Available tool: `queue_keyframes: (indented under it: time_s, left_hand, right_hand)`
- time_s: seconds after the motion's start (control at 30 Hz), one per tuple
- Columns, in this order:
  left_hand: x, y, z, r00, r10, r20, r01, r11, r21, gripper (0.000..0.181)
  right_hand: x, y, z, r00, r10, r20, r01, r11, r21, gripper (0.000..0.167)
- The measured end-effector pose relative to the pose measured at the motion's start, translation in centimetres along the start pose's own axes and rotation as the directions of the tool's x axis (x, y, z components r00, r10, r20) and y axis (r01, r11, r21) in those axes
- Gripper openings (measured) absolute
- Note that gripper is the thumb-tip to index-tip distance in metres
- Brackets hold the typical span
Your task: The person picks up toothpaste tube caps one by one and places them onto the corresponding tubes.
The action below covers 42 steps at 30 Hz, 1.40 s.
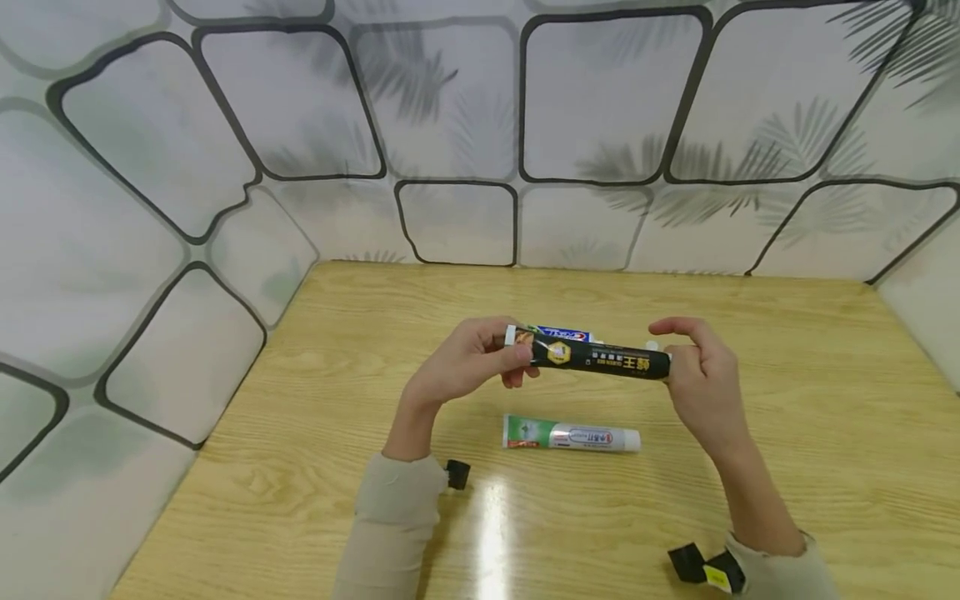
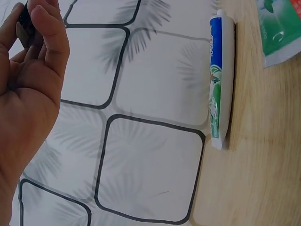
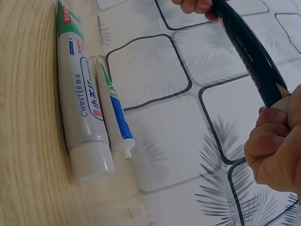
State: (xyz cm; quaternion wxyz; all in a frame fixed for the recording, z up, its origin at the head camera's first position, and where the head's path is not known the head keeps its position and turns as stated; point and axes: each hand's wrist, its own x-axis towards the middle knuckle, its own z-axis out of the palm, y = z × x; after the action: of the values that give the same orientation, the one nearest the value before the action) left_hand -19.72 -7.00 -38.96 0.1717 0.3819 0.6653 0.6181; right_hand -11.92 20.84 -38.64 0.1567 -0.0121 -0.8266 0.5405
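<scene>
A black toothpaste tube [image 1: 588,357] with gold marks is held level above the table between my two hands. My left hand [image 1: 467,357] pinches its flat crimped end, thumb on the near face. At the other end, my right hand [image 1: 705,383] grips around the cap, which the fingers mostly hide; its index finger arches above. Beneath the hands a white and green toothpaste tube [image 1: 573,436] lies on the table. Behind the black tube, partly covered by it, is a blue, green and white toothpaste tube [image 1: 564,334]. In the right wrist view its narrow nozzle [image 3: 127,153] shows uncapped.
The wood-grain table [image 1: 315,400] meets a patterned wall [image 1: 457,221] at the back and another at the left. A small white object, perhaps a cap [image 1: 652,345], lies near the right hand. Black wrist mounts [image 1: 458,474] stick out from both sleeves.
</scene>
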Motion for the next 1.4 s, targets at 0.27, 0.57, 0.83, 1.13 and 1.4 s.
queue_keyframes:
  time_s: [0.27, 0.57, 0.83, 1.13, 1.4]
  left_hand:
    - [0.5, 0.7, 0.5, 0.999, 0.002, -0.042, 0.003, 0.993, 0.119, 0.01]
    - [1.1, -1.1, 0.8, 0.962, -0.16, -0.221, 0.199, 0.965, 0.168, 0.025]
    - [1.3, -1.7, 1.0, 0.907, -0.309, -0.287, 0.357, 0.925, 0.133, 0.035]
    - [1.3, -2.6, 1.2, 0.88, -0.37, -0.297, 0.432, 0.884, 0.181, 0.032]
    - [1.3, -3.4, 1.5, 0.881, -0.427, -0.204, 0.472, 0.823, 0.316, 0.035]
  right_hand:
    - [0.9, 0.7, -0.1, 0.986, 0.127, 0.11, -0.144, 0.975, 0.17, 0.036]
    - [1.9, 2.3, -0.6, 0.95, 0.186, 0.251, -0.225, 0.965, 0.136, 0.035]
    - [2.2, 3.1, -1.7, 0.865, 0.205, 0.458, -0.253, 0.967, 0.044, 0.047]
    - [2.4, 5.3, -1.5, 0.8, 0.123, 0.588, -0.108, 0.992, -0.061, 0.038]
    - [2.3, 6.2, -0.7, 0.819, 0.17, 0.548, -0.018, 0.962, -0.271, 0.037]
